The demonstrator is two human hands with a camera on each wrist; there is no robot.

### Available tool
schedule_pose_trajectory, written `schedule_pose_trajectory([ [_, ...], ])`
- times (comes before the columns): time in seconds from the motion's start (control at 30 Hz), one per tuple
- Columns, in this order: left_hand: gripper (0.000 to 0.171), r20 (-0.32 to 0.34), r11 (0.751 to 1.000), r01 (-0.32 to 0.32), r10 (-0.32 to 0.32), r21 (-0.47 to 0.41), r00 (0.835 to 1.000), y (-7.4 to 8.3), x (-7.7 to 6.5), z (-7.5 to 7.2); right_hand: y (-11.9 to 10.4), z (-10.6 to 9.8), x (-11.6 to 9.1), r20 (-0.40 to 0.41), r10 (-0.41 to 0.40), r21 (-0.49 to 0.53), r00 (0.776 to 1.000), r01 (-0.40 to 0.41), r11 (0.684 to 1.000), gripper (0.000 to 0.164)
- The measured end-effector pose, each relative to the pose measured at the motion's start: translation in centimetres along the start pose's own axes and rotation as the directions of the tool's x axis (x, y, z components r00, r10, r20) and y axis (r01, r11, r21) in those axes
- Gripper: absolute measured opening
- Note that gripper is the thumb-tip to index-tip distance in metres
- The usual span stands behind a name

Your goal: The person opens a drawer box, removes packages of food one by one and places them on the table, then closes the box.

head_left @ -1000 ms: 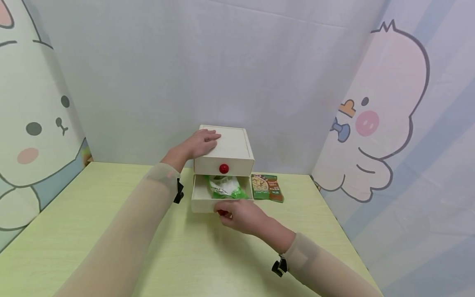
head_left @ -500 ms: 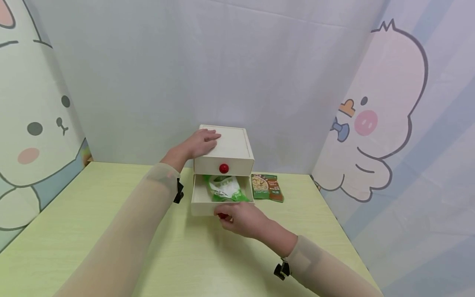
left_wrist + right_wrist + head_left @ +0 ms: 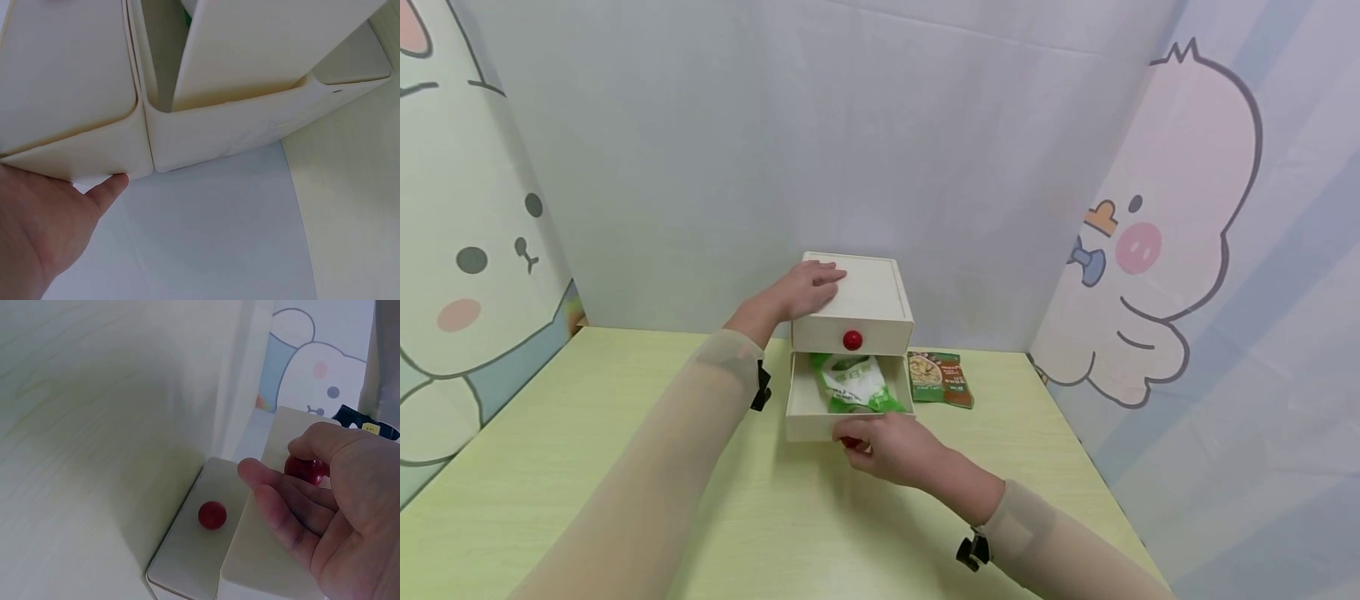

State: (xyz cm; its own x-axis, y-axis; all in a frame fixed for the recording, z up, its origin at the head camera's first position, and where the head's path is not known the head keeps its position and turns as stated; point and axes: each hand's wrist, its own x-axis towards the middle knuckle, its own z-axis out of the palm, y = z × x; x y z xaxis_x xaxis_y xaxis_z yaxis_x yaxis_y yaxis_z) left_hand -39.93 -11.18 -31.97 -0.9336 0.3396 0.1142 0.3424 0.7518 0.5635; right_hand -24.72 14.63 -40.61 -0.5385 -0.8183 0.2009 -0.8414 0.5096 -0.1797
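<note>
A white two-drawer box [image 3: 876,287] stands at the back of the table. My left hand [image 3: 797,292] rests on its top, fingers extended over the left edge; in the left wrist view the thumb [image 3: 111,190] lies along the side wall. With curled fingers my right hand [image 3: 895,446] pinches the red knob [image 3: 304,470] of the lower drawer [image 3: 808,427]. That drawer is pulled out, and a green and white packet [image 3: 856,385] lies inside. The upper drawer [image 3: 816,335] is closed, its round red knob [image 3: 852,340] uncovered.
A flat green and brown food packet [image 3: 940,379] lies on the table just right of the box. The light wooden table [image 3: 587,417] extends around it. Behind stands a pale curtain [image 3: 700,167], with cartoon animals printed at both sides.
The lower drawer has slid a little further toward me with my right hand on its knob, showing more of the packet inside. My left hand has stayed on the box top.
</note>
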Motion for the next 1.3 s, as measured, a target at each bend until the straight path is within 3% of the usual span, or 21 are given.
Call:
schedule_pose_trajectory([
  [1.0,0.058,0.001,1.0,-0.001,0.001,-0.009,1.0,-0.1,0.1,-0.1,-1.1,0.2,-0.9,-0.005,-0.05,0.016,0.999,0.05,0.999,0.015],
  [1.3,0.058,0.006,1.0,-0.003,0.003,-0.006,1.0,-0.2,0.2,0.0,-1.4,0.6,-1.2,-0.051,-0.089,-0.029,0.995,0.087,0.996,0.015],
])
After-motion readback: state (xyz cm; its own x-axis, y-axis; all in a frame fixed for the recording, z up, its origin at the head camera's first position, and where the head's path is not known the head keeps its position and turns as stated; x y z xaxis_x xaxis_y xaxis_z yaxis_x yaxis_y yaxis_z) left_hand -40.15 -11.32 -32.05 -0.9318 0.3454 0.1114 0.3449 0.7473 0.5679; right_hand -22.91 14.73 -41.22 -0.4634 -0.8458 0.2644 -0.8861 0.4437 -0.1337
